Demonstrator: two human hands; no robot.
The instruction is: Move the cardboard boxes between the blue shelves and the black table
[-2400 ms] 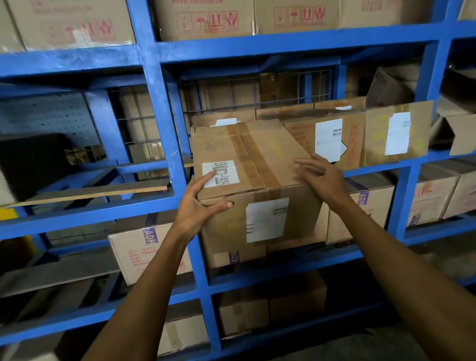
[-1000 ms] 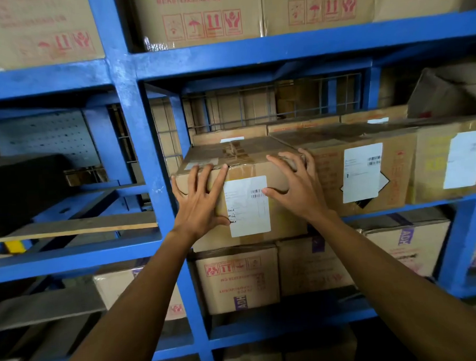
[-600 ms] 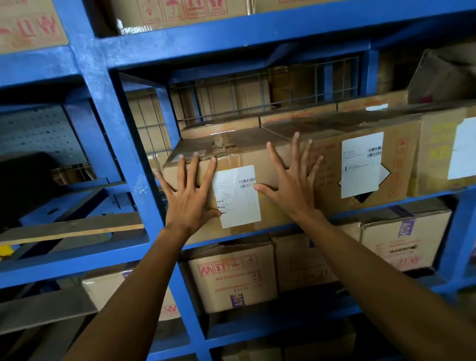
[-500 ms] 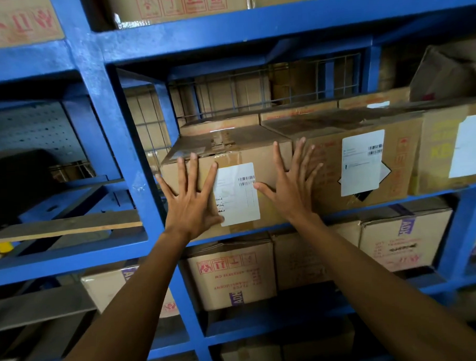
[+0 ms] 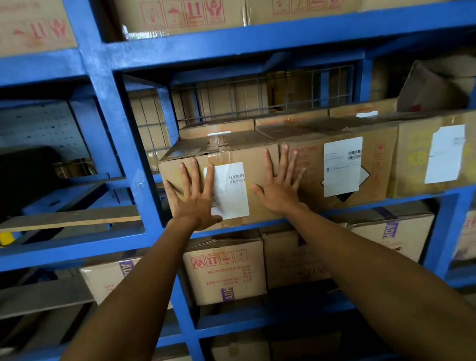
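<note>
A taped cardboard box point(image 5: 254, 163) with a white barcode label sits on the middle level of the blue shelves point(image 5: 111, 109), just right of an upright post. My left hand point(image 5: 195, 197) presses flat on the box's front face, fingers straight and spread, partly over the label. My right hand point(image 5: 280, 186) presses flat near the box's right edge, its fingertips reaching the neighbouring box. The black table is out of view.
A labelled box point(image 5: 373, 171) stands directly right of the pushed one, another point(image 5: 418, 156) beyond it. More cartons fill the shelf above point(image 5: 186, 10) and below point(image 5: 227, 273). A wire grid point(image 5: 255, 95) backs the bay. The left bay holds a wooden plank point(image 5: 66, 219).
Both hands carried the box up to the shelf, set it down and moved to its front face. The box has since slid deeper into the bay, level with its neighbour.
</note>
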